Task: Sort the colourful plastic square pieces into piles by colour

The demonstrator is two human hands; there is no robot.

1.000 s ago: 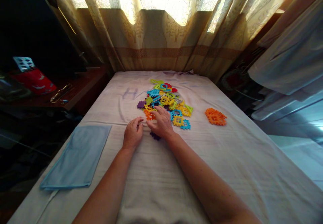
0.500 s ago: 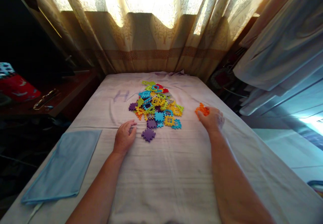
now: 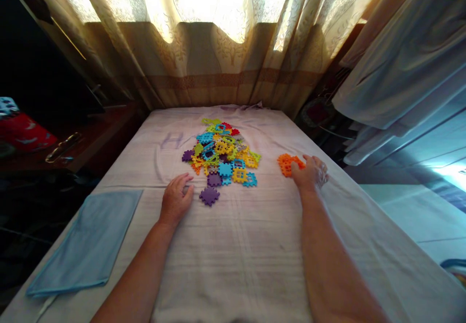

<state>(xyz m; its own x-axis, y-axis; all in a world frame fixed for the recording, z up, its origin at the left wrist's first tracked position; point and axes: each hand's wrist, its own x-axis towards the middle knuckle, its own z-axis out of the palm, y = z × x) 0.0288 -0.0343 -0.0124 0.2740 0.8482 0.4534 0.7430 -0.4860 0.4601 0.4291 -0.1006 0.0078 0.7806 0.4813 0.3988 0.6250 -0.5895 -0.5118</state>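
Observation:
Orange interlocking plastic tiles [image 3: 287, 164] lie in a small cluster on the right part of the sheet. My right hand [image 3: 310, 171] is just beside them, thumb at their near edge and fingers apart, not wrapped round any tile. On the left, my left hand [image 3: 177, 197] rests on the sheet with loosely bent, parted fingers and nothing in it. Close to its fingertips lies a single purple tile [image 3: 209, 196]. Behind that is a heap of mixed tiles, with a blue solid tile [image 3: 225, 169] and a yellow window tile [image 3: 239, 175] at its front.
A white sheet [image 3: 236, 255] with creases covers the table. The folded light-blue cloth [image 3: 87, 245] lies at the left edge. A curtain [image 3: 204, 66] hangs behind the table, and white fabric [image 3: 396, 80] hangs at the right. A red item [image 3: 27, 131] stands on the dark shelf at left.
My right hand has let go of the orange tiles, and its fingers have spread. More of the orange cluster shows now. My left hand stays in place; the whole view has shifted slightly.

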